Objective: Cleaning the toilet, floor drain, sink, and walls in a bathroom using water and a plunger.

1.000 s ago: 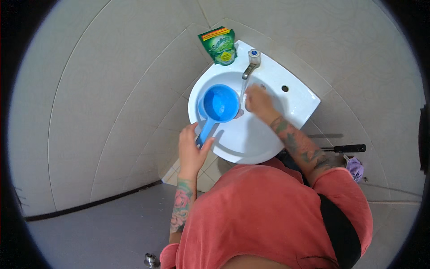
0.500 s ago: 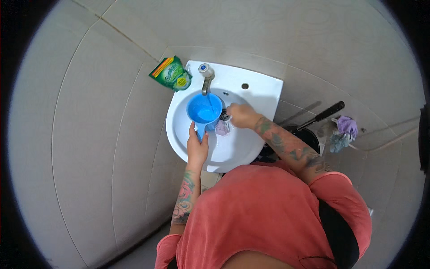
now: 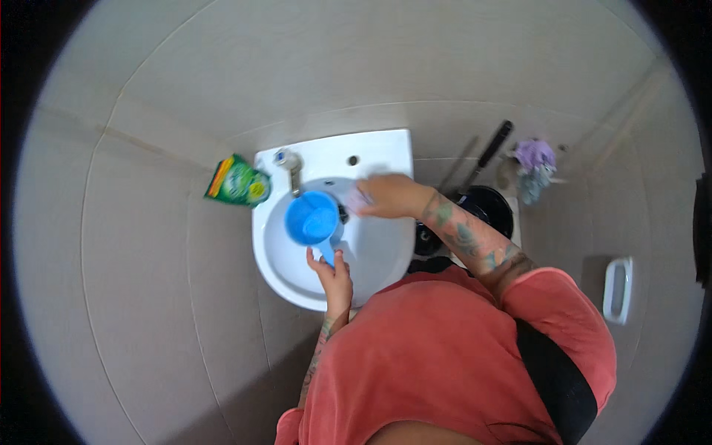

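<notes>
Left hand (image 3: pixel 336 282) clasping blue dipper (image 3: pixel 312 217); right hand (image 3: pixel 391 196) blurred, gripping indistinct lilac wad (image 3: pixel 357 200)

White sink (image 3: pixel 382 151) — tap (image 3: pixel 294 177) at back left, round hole (image 3: pixel 353 160) to its right, green pouch (image 3: pixel 239 184) at the left back corner, blue scoop (image 3: pixel 312 219) within the bowl (image 3: pixel 374 259) — whether touching it unclear

Hands (image 3: pixel 389 196): two are seen
Blue dippers (image 3: pixel 308 216): one is seen
Basins (image 3: pixel 382 147): one
Taps (image 3: pixel 288 161): one
Green pouches (image 3: pixel 239 183): one
</notes>
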The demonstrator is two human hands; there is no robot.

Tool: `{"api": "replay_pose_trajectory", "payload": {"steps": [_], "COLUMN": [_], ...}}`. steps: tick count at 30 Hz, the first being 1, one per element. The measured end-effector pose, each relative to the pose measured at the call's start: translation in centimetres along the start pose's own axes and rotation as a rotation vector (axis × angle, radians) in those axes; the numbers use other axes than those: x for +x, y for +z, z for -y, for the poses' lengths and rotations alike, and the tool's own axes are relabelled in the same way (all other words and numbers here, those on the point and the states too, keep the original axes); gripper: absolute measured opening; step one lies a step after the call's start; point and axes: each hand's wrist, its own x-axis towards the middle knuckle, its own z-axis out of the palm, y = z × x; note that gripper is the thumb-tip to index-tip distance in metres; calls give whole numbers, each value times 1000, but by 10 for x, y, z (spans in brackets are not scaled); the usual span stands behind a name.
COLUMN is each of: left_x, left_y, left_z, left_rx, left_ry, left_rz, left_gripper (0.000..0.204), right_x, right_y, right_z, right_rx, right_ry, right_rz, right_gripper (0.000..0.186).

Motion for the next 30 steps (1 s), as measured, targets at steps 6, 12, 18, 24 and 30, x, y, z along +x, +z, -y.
{"api": "replay_pose_trajectory", "payload": {"steps": [6,12,18,24,30], "left_x": [-8,-9,-5,15,45], "left_y": [21,23,13,-28,-34], "left_z": [17,-15,-7,-10,-3], "left_rx": [-116,-224,-73,171,-54], "left_ry": [13,-191,-154,-316,-362], "left_rz": [140,258,384,385,93], "left_gripper": [71,76,85,56,36], "right_x": [-83,-214,-227,-239,-252], "right_y": [-88,-107,-52,-67,-123], "right_z": [-24,-164,-309,-309,-141], "right_rx": [231,232,-278,-192,726], "right_ry": [70,734,997,852,565], "right_rz": [-380,-714,-759,-1007,-978], "right_gripper": [49,33,44,21,19]}}
